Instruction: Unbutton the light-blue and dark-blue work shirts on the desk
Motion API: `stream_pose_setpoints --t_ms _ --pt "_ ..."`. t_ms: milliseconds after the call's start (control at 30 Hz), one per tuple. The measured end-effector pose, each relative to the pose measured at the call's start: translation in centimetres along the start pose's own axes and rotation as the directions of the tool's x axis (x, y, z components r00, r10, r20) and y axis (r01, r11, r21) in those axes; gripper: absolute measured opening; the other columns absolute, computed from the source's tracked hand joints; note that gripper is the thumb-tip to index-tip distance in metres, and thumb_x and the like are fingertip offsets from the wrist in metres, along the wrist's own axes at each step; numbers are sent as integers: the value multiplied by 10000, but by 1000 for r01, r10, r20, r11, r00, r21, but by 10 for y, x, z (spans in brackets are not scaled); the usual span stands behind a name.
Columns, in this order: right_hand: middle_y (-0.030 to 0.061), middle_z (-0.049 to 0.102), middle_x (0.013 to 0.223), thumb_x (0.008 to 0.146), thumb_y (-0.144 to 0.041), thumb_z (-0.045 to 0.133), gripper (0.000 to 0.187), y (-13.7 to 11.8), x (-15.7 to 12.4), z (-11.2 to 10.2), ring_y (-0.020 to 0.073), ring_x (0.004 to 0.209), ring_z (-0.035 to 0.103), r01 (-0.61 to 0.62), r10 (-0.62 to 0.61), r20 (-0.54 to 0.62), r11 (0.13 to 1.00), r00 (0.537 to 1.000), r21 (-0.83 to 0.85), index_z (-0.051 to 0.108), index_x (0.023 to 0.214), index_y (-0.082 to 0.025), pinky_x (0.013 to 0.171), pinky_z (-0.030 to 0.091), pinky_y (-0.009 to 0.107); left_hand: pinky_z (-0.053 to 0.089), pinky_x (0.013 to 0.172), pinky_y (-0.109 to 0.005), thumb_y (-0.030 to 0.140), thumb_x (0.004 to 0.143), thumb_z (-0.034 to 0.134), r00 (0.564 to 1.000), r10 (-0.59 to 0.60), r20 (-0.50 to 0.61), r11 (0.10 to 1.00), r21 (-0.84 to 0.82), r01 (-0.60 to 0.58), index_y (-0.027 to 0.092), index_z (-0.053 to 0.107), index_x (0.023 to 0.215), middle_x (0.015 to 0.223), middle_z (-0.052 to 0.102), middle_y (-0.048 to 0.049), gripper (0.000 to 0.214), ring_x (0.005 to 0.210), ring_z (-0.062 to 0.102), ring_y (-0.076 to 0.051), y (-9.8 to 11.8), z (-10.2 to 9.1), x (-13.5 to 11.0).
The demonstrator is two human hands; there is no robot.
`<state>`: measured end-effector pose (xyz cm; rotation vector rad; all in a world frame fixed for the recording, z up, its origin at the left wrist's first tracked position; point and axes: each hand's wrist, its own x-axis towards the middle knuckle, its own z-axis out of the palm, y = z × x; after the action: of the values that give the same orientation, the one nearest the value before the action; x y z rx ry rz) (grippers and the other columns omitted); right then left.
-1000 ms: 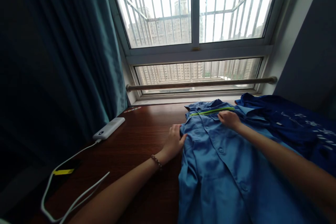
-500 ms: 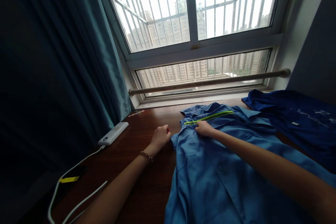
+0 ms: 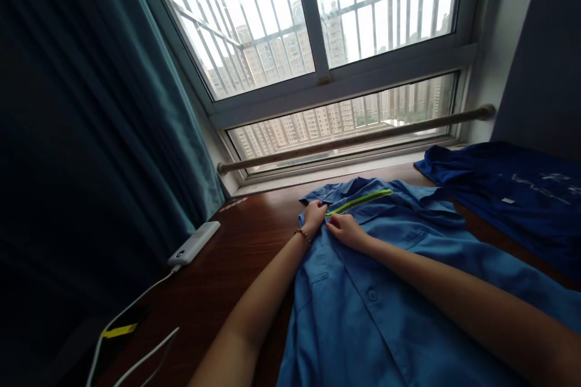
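A light blue button-up shirt with a lime-green stripe lies flat on a dark wooden table, collar toward the window. My left hand, with a bead bracelet on the wrist, pinches the shirt at the left end of the stripe near the collar. Right beside it, my right hand presses on the shirt's chest just below the stripe. The two hands almost touch.
A darker blue garment lies at the right, near the window. A white power bank with a white cable sits at the left by a teal curtain. A rail runs along the window.
My left hand has moved right from the table and shirt edge up onto the collar. My right hand has slid left along the stripe, so both hands now meet.
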<state>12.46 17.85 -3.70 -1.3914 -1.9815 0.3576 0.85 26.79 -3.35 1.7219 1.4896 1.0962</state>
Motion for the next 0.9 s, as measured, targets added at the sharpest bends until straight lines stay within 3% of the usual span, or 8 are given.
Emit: stream_pose_setpoints --t_ms 67,133,200,267,400,633,800,900 --pt "62 607 754 840 -212 398 181 8 1 -9 148 703 561 105 -109 -57 993 992 -59 557 788 -144 660 420 246 341 530 -211 223 661 585 1000 5 17 993 -117 -3 140 552 572 535 521 18 126 533 480 -104 -5 2 0" --pt "110 584 997 812 -157 419 200 18 4 -16 181 922 540 296 -306 -54 945 951 -143 556 955 -138 809 416 299 336 490 -201 266 674 580 999 -10 39 972 -233 19 135 570 647 553 523 25 134 482 449 -81 -9 1 -3" --pt "125 481 1212 781 -131 450 354 28 6 -21 209 1128 427 468 -472 30 863 881 -191 497 1131 -150 939 351 358 333 460 -198 300 669 591 998 -37 56 942 -331 53 134 578 698 558 521 27 170 449 431 -70 -11 -2 -5" --pt "118 422 1291 786 -146 451 451 37 9 -21 219 1203 352 528 -517 110 826 849 -197 426 1237 -160 984 315 392 347 453 -199 314 645 618 996 -64 67 908 -410 86 130 582 718 566 529 22 201 444 439 -68 -12 -4 -6" --pt "108 406 1316 812 -185 430 494 45 9 -17 213 1195 374 496 -476 143 849 868 -181 366 1301 -161 977 337 391 371 457 -204 317 607 662 992 -95 87 847 -516 126 124 580 684 554 530 17 223 446 459 -71 -14 -4 -6" --pt "92 447 1285 772 -139 465 500 39 6 -14 202 1129 441 450 -442 85 882 893 -137 414 1268 -177 945 364 373 375 453 -199 286 643 635 990 -100 102 796 -588 141 134 532 646 511 496 41 183 415 448 -62 -15 -6 -6" --pt "71 538 1176 790 -130 456 381 38 12 -12 177 1047 499 388 -388 11 917 921 -89 508 1163 -187 884 397 306 362 439 -196 281 653 633 991 -44 128 811 -574 110 135 539 639 516 504 34 175 421 455 -71 -16 -6 -6" --pt "58 608 1021 812 -159 455 251 33 23 -9 158 907 563 271 -275 -12 954 961 -129 565 1037 -175 779 422 249 354 438 -190 257 650 635 993 -7 116 827 -558 71 133 551 647 531 510 33 150 429 451 -68 -17 -4 -6"
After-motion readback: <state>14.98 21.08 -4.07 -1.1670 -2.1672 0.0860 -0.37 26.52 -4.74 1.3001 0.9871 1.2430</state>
